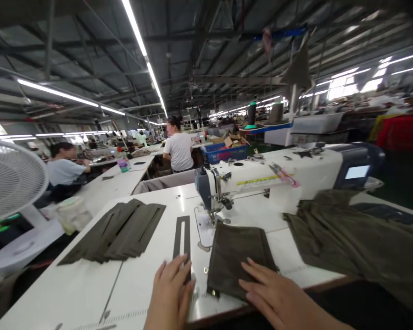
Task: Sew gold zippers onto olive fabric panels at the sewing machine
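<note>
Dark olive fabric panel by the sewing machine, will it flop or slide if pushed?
The dark olive fabric panel is probably floppy: it lies flat and limp under the right hand. It likely weighs little for its size, being cloth. On the smooth white sewing table it could slide easily when pushed.

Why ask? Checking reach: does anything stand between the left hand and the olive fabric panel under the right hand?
Only a narrow stretch of white sewing table with a small brass fitting lies between the left hand and the olive fabric panel under the right hand.
</note>
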A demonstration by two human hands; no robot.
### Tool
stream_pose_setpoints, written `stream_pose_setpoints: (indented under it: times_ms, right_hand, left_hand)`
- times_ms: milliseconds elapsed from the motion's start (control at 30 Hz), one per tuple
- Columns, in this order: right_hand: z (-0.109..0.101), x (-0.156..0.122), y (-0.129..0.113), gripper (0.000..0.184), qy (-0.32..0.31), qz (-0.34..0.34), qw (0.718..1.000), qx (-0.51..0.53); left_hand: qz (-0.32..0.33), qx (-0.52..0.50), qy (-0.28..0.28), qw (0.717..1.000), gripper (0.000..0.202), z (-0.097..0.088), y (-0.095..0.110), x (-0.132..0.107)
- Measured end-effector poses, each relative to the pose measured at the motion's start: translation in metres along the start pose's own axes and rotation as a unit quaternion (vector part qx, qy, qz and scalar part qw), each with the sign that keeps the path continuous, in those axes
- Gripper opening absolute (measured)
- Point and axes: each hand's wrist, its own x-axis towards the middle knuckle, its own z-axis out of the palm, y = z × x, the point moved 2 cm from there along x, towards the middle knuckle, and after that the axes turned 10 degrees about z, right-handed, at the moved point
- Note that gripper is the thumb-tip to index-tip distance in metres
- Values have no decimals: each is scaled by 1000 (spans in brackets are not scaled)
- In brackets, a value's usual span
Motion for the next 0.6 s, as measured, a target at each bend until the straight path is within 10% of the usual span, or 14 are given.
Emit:
stream_pose_setpoints:
  times_ms: [100,267,600]
  right_hand:
    - [-20,1,13,32,6,97,992,81]
    - [-15,14,42,25,-9,301,951,-63]
    - [15,29,43,17,60,311,948,14]
  left_hand:
    - [-37,-65,-32,997,34,-7,11,25]
    - [-131,-168,-82,974,32,-4,28,64]
    - [-236,-392,-77,886,29,19,40,76]
